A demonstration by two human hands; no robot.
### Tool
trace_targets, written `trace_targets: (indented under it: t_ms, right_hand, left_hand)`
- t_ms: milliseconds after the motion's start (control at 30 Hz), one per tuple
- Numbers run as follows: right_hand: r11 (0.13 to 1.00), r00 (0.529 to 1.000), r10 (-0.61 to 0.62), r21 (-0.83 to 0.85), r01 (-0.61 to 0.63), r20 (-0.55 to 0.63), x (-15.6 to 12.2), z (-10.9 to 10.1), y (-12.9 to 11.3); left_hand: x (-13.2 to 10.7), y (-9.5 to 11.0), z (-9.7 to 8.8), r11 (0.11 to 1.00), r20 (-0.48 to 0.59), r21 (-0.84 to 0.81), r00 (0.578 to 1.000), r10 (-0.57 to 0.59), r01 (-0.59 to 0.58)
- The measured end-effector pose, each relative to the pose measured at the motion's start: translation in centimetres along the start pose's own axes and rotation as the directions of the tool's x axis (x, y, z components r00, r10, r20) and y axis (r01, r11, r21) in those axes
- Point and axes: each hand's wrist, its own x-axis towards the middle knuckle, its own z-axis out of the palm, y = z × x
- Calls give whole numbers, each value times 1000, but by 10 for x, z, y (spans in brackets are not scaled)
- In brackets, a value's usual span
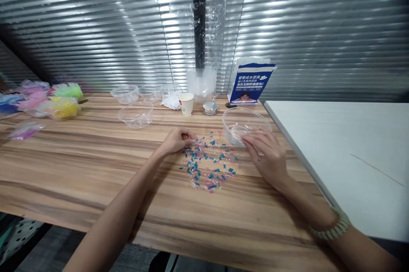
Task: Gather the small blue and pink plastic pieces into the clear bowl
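A scatter of small blue, pink and clear pieces (pixel 208 164) lies on the wooden table (pixel 79 157) in front of me. My left hand (pixel 177 140) rests at the pile's upper left edge, its fingers curled and pinched together; what they hold is too small to make out. My right hand (pixel 266 153) lies to the right of the pile with fingers stretched out, its fingertips touching the near rim of a clear plastic bowl (pixel 244 125). A beaded bracelet (pixel 332 227) is on my right wrist.
Several clear empty bowls (pixel 136 114) stand at the back, with a paper cup (pixel 186 104), a small round metal lid (pixel 210 108), a stack of clear containers (pixel 202 82) and a blue-and-white paper bag (pixel 251 82). Bags of coloured material (pixel 62 101) lie far left. A white table (pixel 345 153) adjoins on the right.
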Motion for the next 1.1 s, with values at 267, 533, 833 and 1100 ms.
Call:
trace_targets:
  t_ms: [267,533,833,1100]
  right_hand:
    - [1000,1000,7,19,-7,2,0,0,0]
    - [999,999,29,27,-30,15,0,1,-1]
    - [998,999,44,41,-45,31,-1,2,-1]
    - [998,998,44,37,-45,45,-2,2,0]
  left_hand:
    - [3,-1,3,986,20,155,998,63,-65]
    - [1,3,6,931,-7,351,994,107,-97]
    - [-2,5,10,902,28,405,988,151,-149]
    - [0,-1,11,923,12,356,988,153,-147]
